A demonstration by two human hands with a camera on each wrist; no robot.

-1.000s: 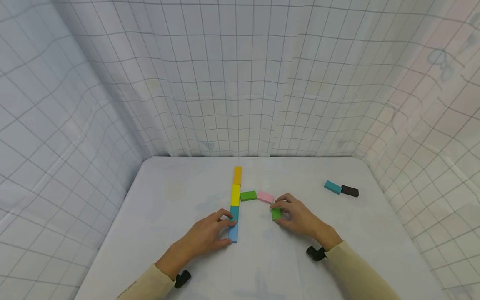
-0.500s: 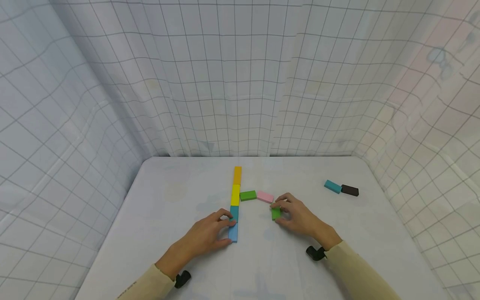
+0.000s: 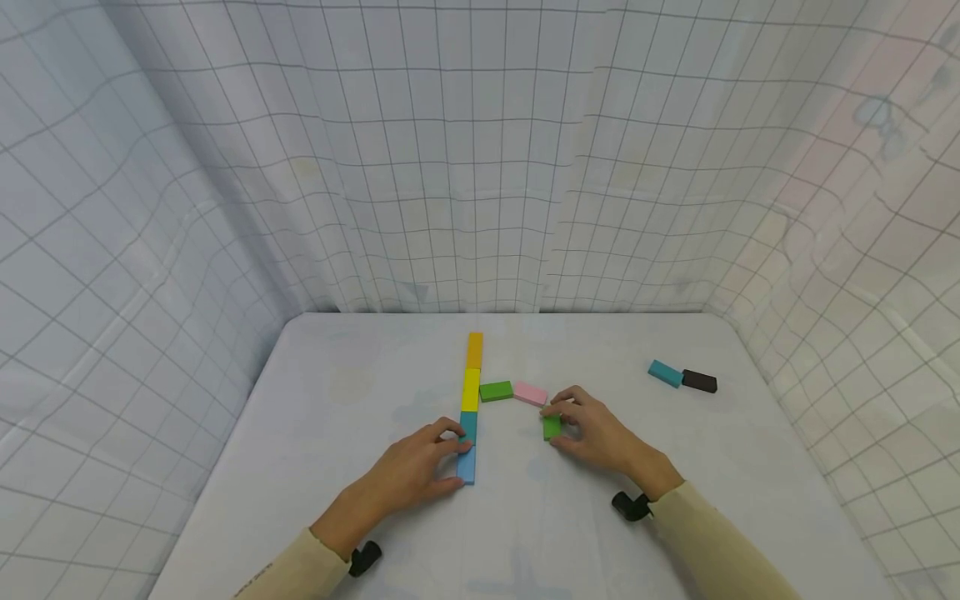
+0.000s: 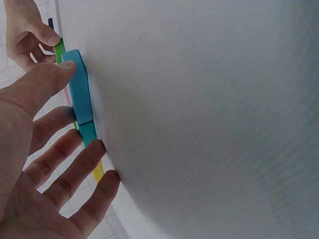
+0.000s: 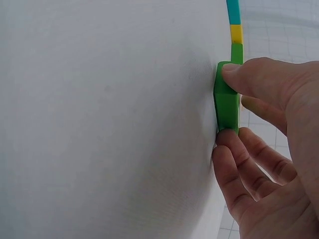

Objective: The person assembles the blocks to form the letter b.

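On the white table a straight column of blocks runs away from me: orange (image 3: 476, 351), yellow (image 3: 471, 390), teal (image 3: 468, 423) and light blue (image 3: 466, 467). My left hand (image 3: 412, 468) holds the light blue block, thumb at its near end and fingers along its left side and the teal one's. A green block (image 3: 497, 392) and a pink block (image 3: 530, 393) extend rightward from the yellow block. My right hand (image 3: 600, 432) pinches a second green block (image 5: 228, 107) between thumb and fingers, just below the pink block's right end; fingers partly cover it in the head view.
Farther right on the table (image 3: 375, 367) lie another teal block (image 3: 666, 373) and a black block (image 3: 700, 381), end to end. White grid-patterned curtains (image 3: 465, 167) stand behind the table and on both sides.
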